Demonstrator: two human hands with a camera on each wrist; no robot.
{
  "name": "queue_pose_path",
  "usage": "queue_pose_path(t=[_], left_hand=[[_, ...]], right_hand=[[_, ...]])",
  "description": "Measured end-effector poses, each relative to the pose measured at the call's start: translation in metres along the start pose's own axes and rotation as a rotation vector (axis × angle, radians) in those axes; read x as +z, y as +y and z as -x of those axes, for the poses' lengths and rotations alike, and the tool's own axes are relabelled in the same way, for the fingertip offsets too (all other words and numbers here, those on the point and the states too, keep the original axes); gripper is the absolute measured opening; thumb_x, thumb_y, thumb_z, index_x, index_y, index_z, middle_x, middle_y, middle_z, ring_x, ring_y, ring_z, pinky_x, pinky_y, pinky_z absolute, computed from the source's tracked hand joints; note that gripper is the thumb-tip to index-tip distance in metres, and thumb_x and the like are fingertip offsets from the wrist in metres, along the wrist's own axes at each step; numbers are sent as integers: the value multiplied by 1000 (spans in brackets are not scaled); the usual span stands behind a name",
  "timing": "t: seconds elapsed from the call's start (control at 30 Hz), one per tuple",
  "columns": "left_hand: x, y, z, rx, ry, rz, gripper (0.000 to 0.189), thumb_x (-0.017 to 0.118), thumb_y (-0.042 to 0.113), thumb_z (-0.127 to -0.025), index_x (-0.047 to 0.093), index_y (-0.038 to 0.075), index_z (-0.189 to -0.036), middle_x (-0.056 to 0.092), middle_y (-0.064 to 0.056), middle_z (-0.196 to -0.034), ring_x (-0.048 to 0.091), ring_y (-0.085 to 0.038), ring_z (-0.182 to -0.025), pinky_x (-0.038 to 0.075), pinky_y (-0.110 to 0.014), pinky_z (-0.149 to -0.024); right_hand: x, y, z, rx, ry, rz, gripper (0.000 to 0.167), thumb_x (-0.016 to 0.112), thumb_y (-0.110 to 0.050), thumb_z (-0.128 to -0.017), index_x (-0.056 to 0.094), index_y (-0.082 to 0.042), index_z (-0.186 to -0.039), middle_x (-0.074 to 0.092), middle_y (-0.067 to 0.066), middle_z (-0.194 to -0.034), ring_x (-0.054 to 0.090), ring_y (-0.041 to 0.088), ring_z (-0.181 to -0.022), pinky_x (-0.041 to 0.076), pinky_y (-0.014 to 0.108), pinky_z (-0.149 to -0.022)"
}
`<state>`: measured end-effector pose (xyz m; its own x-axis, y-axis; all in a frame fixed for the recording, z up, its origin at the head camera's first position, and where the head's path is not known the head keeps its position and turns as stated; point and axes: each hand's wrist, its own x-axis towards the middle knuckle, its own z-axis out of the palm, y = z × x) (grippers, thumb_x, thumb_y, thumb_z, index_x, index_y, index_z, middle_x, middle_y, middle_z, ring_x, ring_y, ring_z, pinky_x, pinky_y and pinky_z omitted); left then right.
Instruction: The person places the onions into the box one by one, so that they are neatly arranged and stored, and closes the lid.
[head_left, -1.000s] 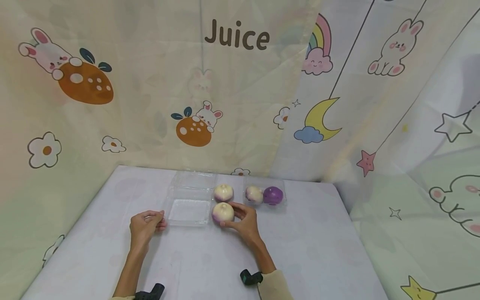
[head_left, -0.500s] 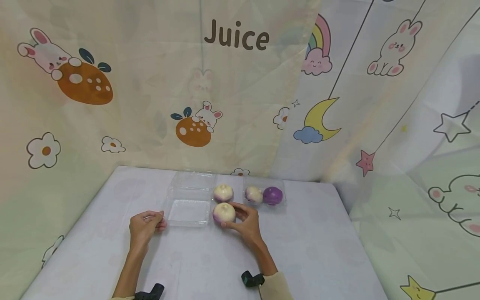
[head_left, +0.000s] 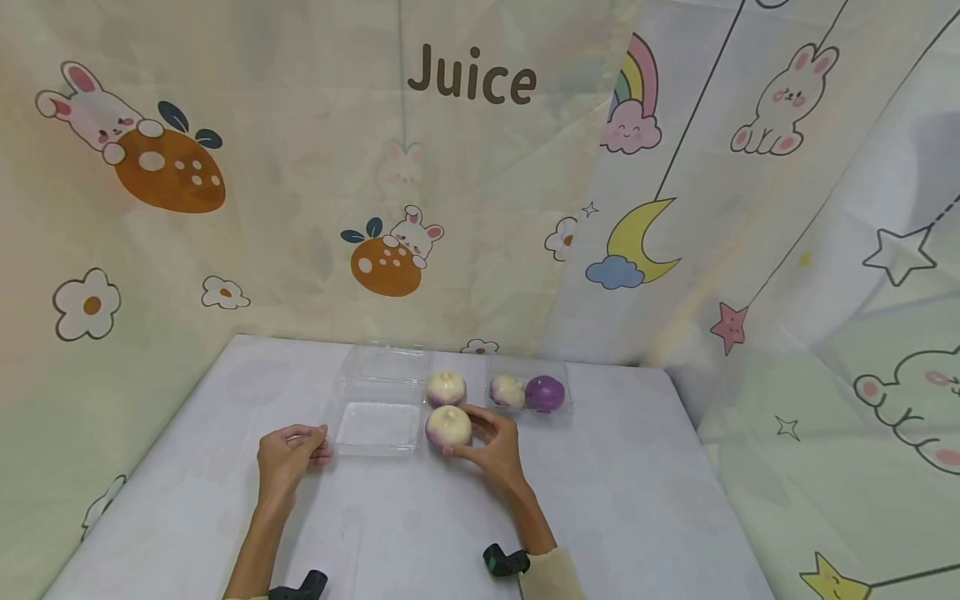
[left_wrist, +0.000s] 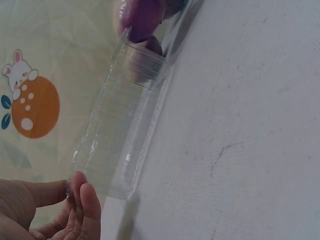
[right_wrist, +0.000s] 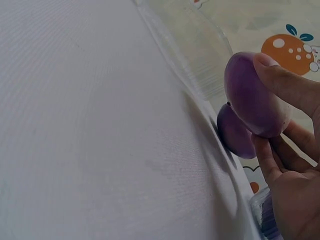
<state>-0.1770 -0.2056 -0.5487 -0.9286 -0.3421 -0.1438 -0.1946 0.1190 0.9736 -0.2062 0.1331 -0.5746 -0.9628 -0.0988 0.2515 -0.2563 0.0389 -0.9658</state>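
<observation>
A round bulb [head_left: 447,426], cream on top and purple below, is just right of the clear box [head_left: 377,428], level with its lower half. The right hand [head_left: 491,446] is clamped on the bulb from the far side of the box, thumb on the near face and fingers behind it; in the right wrist view the bulb looks lifted off the cloth. The left hand [head_left: 291,454] is at the left side of the clear box, thumb and fingers together in a pinch at its rim, as the left wrist view shows. The lid [head_left: 390,362] of the clear box is folded back behind its base. A second bulb [head_left: 446,386], also cream with a purple underside, sits right of the clear box, behind the held one. Farther right of the clear box stands a second box [head_left: 530,367], also see-through, with a pale bulb [head_left: 507,392] and a purple bulb [head_left: 545,394] side by side in it. Under the clear box spreads a white cloth [head_left: 420,525]; behind the clear box hangs a curtain [head_left: 292,192] printed with rabbits, flowers, a moon and the word "Juice".
</observation>
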Motion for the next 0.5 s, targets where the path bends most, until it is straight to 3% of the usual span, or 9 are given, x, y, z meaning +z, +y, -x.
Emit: queue_pose_path(t=[0.3,0.5], left_hand=[[0,-1,-1,-4,3,11,28,71,9,-106,69,-17,-115,78,-1,-73,75,-8,-60,70,-24,-64],[0,0,0,-5,-1,7,29,71,11,-106,69,-17,-116,78,-1,-73,75,-9,-61,70,-24,-64]], right_hand=[[1,-2,0,-21,0,7,69,98,8,-70,72,4,-133,74,26,-136,71,43,-128,61,30,-114],[2,-2,-1,-14,-2,8,67,98,6,-71,74,0,-133,75,23,-136,72,34,-128,60,26,-114]])
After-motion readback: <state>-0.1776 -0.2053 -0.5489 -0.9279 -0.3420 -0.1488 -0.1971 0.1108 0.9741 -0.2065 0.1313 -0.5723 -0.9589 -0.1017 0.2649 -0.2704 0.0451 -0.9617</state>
